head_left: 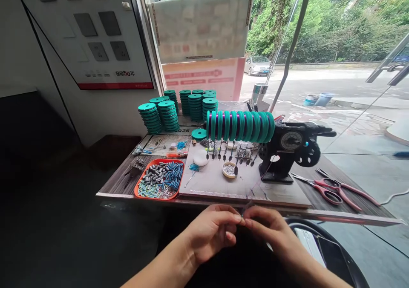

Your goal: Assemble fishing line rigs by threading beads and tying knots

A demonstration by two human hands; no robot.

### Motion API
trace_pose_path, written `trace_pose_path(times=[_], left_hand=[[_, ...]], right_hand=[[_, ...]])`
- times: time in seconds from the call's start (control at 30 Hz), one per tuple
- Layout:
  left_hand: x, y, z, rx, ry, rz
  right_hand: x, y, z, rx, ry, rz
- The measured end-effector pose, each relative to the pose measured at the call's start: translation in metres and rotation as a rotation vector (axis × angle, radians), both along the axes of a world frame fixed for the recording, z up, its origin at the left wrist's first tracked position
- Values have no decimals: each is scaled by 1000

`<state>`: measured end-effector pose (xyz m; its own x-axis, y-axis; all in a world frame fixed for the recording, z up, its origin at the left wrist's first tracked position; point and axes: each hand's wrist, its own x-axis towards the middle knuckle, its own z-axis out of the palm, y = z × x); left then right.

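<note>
My left hand (212,230) and my right hand (268,225) meet just in front of the table edge, their thumbs and index fingers pinched together. Between the fingertips is something tiny, too small to make out. Above them a black winding machine (289,145) stands on a pale board (207,188), with a row of teal ring-shaped spools (239,126) on its shaft. Several short dark pieces dangle on lines below these spools. Thin lines with small dark pieces (255,193) lie at the board's front edge, close to my fingers.
An orange tray (136,190) holds grey and blue cylinders and smaller parts. Beside it are a round white lid (200,158) and a small dish of beads (229,170). Red-handled scissors (329,194) and pliers (354,198) lie right. Stacked teal spools (168,115) stand behind.
</note>
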<state>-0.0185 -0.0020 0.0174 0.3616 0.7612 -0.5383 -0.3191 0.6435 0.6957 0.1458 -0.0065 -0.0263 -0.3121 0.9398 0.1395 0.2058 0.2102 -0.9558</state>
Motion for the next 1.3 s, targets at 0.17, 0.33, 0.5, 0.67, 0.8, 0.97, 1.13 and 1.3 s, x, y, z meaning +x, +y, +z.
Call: trace_pose_path(times=[0.17,0.33,0.5,0.67,0.8,0.97,1.13,1.3], left_hand=[[2,-5,-4,433,363,21],[-2,-16,-31,1344,1167,191],[-10,-13,-40,1665,1404,379],[-11,-5,-13,1035,848,307],[-12,5,-1,254,282,104],[-12,11,-4,112,149,-6],[-10,6,-4,249,228,-9],[-11,-1,-16,920,708,144]], right_hand=[[0,-27,2,78,-58,30],[-11,-10,51,277,-128,182],[-44,65,93,-41,-198,278],[-52,74,92,105,-248,265],[-16,31,68,702,-330,49],[0,9,32,1358,-629,132],[-13,1,20,1284,-563,107],[-16,-2,43,700,-355,246]])
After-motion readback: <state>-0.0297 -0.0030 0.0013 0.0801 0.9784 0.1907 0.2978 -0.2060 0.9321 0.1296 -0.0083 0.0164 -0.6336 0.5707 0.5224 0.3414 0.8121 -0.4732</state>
